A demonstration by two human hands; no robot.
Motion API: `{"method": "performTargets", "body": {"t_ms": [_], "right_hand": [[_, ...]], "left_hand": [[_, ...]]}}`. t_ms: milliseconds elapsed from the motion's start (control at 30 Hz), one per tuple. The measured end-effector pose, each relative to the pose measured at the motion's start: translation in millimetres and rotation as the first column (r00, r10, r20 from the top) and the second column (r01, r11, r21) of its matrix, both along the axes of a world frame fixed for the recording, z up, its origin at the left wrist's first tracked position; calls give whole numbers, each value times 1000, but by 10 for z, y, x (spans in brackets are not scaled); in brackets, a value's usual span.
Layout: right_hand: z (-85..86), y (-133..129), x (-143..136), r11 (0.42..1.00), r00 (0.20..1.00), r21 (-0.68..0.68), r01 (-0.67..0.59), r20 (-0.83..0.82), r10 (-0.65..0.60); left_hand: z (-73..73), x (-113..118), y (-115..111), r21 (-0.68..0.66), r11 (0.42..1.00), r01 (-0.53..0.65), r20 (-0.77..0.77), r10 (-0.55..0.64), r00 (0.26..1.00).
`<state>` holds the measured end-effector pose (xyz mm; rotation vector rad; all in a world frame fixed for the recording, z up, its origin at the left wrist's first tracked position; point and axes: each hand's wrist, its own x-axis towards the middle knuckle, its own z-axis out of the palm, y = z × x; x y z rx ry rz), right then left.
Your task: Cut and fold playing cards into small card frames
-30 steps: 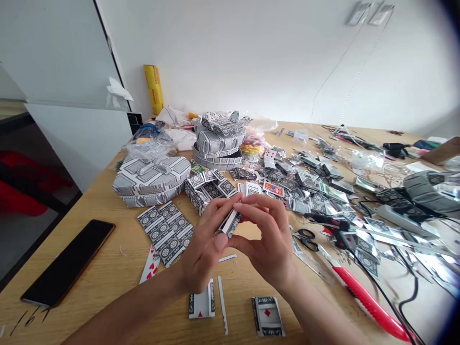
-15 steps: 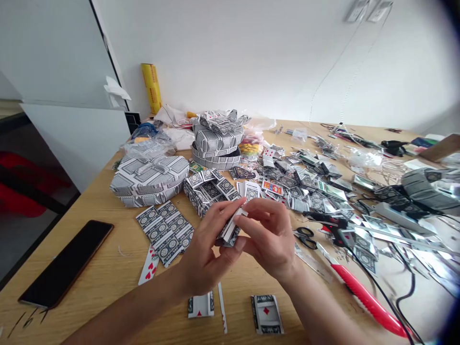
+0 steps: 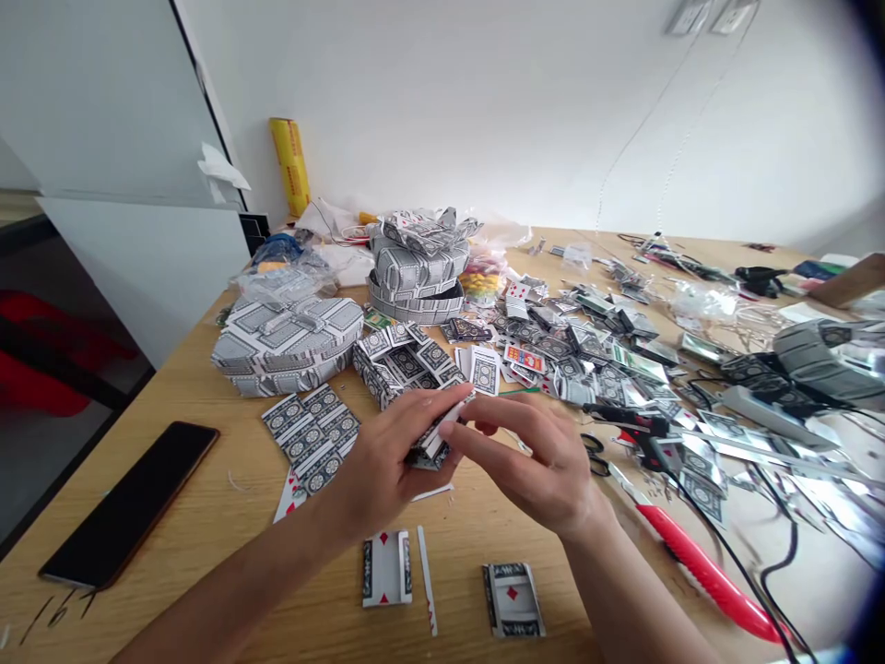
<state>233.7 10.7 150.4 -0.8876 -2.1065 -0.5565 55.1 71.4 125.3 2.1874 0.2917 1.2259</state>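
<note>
My left hand (image 3: 387,454) is wrapped around a small block of folded playing cards (image 3: 430,452), which have dark patterned backs and white edges. On the block's upper right side, the fingertips of my right hand (image 3: 536,454) press against a white edge; its thumb is mostly hidden. Just beyond my hands sits an open box made of folded cards (image 3: 407,361). Two cards with folded-up edges lie nearer me, one on the left (image 3: 385,570) and one on the right (image 3: 513,599). Between them is a thin white card strip (image 3: 427,581).
A phone (image 3: 131,505) and a joined card panel (image 3: 311,433) lie to the left. Behind stand a lidded card-covered box (image 3: 287,346) and stacked ones (image 3: 418,267). Rightward are scissors (image 3: 595,454), a glue gun (image 3: 640,429), a red-handled cutter (image 3: 712,572), cables and a heap of folded cards (image 3: 587,341).
My right hand has shifted slightly right, its fingers straighter against the block. My left hand has moved a little left and up, uncovering more of the left folded card.
</note>
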Motion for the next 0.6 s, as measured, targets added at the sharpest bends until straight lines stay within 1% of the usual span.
{"method": "performTargets", "body": {"t_ms": [133,233,400,500,600], "right_hand": [[-20,-3,-20,999,1000,51,-3,-23,5],[-56,11,-20,999,999,52,-9,-30,11],[-73,23,-4,1000,999,12,-11,-31,12],[-36,16,-1,999,1000,-39,-14,-28,13],[5,13,-2,995,999,-94,-30,-47,26]], "left_hand": [[11,-11,17,16,999,-37,1,37,999],[9,-12,20,28,997,-78,14,78,997],[-8,-18,56,153,980,-130,29,126,992],[-10,-29,95,198,973,-116,15,116,993],[-2,-40,131,178,982,-69,-2,70,998]]}}
